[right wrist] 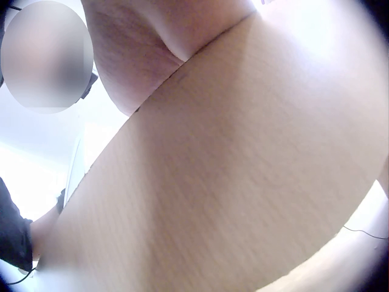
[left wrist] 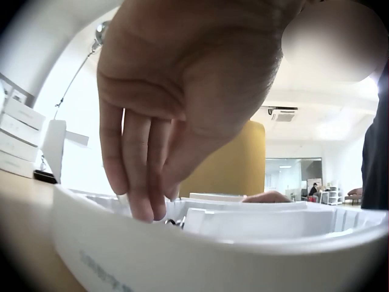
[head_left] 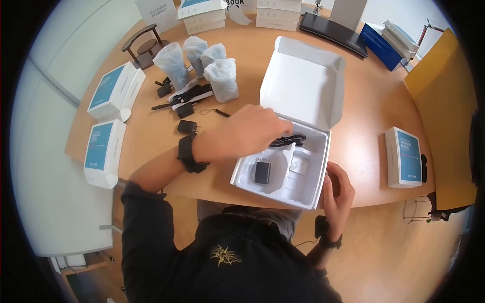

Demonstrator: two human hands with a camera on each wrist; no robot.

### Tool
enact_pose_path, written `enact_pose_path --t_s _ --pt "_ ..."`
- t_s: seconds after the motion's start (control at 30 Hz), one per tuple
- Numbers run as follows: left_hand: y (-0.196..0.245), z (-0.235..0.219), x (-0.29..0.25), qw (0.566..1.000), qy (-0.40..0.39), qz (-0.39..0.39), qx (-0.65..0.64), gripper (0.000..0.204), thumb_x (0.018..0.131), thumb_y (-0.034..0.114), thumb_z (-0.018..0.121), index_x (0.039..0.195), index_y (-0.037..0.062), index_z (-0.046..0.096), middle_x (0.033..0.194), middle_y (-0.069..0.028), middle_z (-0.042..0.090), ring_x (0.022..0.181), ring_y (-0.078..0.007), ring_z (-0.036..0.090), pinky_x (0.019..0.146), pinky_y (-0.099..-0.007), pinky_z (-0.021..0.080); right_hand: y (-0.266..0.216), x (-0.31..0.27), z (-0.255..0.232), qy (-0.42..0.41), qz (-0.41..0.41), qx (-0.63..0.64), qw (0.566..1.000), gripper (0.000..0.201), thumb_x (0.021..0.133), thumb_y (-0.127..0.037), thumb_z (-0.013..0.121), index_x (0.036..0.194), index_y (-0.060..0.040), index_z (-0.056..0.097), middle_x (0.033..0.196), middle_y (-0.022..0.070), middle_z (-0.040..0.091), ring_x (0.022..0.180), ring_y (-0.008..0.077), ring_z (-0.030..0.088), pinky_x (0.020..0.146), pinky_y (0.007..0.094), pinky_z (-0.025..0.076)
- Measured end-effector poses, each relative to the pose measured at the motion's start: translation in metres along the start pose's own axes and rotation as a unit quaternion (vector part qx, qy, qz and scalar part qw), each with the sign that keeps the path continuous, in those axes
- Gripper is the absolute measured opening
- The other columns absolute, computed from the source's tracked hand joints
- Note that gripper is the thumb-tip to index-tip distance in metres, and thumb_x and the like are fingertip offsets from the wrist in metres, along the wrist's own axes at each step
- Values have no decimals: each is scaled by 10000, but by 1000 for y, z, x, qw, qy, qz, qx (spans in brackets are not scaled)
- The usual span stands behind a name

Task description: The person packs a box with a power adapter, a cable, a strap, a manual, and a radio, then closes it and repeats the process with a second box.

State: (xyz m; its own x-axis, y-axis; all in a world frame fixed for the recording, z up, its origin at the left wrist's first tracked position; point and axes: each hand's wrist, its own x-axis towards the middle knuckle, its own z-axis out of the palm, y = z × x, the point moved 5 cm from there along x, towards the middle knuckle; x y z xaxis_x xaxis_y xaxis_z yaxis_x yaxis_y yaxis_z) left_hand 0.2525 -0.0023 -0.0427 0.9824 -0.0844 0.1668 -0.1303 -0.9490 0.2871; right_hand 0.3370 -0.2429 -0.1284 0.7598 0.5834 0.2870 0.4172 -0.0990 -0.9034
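Observation:
An open white box with a moulded inner tray sits at the table's front edge. The left hand reaches over its far left part, and in the left wrist view the fingers of this hand point down, fairly straight, at a coiled black cable. Whether they grip the cable is hidden. A black adapter lies in the round compartment, with a small clear packet in another. Against the box's right side rests the right hand, loosely bent; its fingers are out of sight in the right wrist view.
Several wrapped items, black cables and another adapter lie left of the box. Closed boxes stand at the left and right. A black laptop and a wooden stand are at the back.

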Motion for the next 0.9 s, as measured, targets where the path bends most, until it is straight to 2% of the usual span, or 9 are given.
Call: enact_pose_path --t_s 0.1,0.17,0.3,0.4,0.5,0.63,0.7,0.83,0.9 --pt "-10 -15 -1 996 -1 -49 -71 156 928 85 639 1052 71 732 903 -182 730 879 -380 704 781 -457 547 2 1 0 1 6 13 1000 283 954 12 618 1234 52 637 1207 172 691 1083 245 682 962 340 518" --pt "-12 -28 -5 993 83 6 -88 165 943 126 659 1073 42 716 960 -169 730 878 -391 689 747 -451 539 3 0 0 -1 7 13 1000 278 966 -3 623 1238 52 635 1210 168 688 1082 238 678 962 339 517" --pt "-20 -61 -25 987 153 -16 -37 177 933 87 679 1094 26 717 989 -154 737 876 -334 704 751 -399 543 -1 0 1 -7 17 24 1000 269 978 -13 621 1239 53 635 1216 161 684 1093 230 667 974 339 511" --pt "-43 -99 -57 957 237 -149 -72 195 912 61 729 1104 29 737 945 -59 748 797 -140 671 740 -272 519 -3 -1 0 -9 16 5 1000 269 988 4 595 1250 55 631 1237 156 677 1131 225 650 1004 336 497" --pt "-75 -127 -97 933 304 -191 -24 193 918 111 742 1093 29 741 943 -59 748 784 -119 654 732 -271 517 1 -1 1 -3 8 13 1000 278 992 2 589 1263 58 623 1256 154 670 1138 229 652 1011 338 496" --pt "-121 -117 -138 904 287 -311 -49 218 936 166 707 1107 34 743 975 -131 768 822 -240 713 760 -317 540 6 -1 1 -5 6 10 1000 282 998 5 575 1271 65 616 1266 156 665 1141 230 655 1011 341 498" --pt "-143 -93 -147 918 177 -355 -9 251 947 214 699 1118 36 749 974 -136 767 863 -270 715 789 -354 544 6 -1 1 -6 1 10 1000 280 1000 4 573 1268 69 615 1262 157 665 1141 228 654 1010 340 499" --pt "-161 -71 -146 924 151 -350 34 261 948 215 690 1120 27 747 994 -118 759 873 -249 694 795 -350 533 5 -1 1 -3 12 16 1000 277 999 3 575 1266 66 616 1253 155 668 1135 224 654 1006 337 500" --pt "-172 -65 -142 935 154 -320 14 264 956 225 674 1114 27 749 1027 -147 756 959 -334 707 816 -426 545 5 0 0 -5 12 8 1000 276 999 3 575 1264 66 616 1249 154 669 1131 222 654 1003 335 500"
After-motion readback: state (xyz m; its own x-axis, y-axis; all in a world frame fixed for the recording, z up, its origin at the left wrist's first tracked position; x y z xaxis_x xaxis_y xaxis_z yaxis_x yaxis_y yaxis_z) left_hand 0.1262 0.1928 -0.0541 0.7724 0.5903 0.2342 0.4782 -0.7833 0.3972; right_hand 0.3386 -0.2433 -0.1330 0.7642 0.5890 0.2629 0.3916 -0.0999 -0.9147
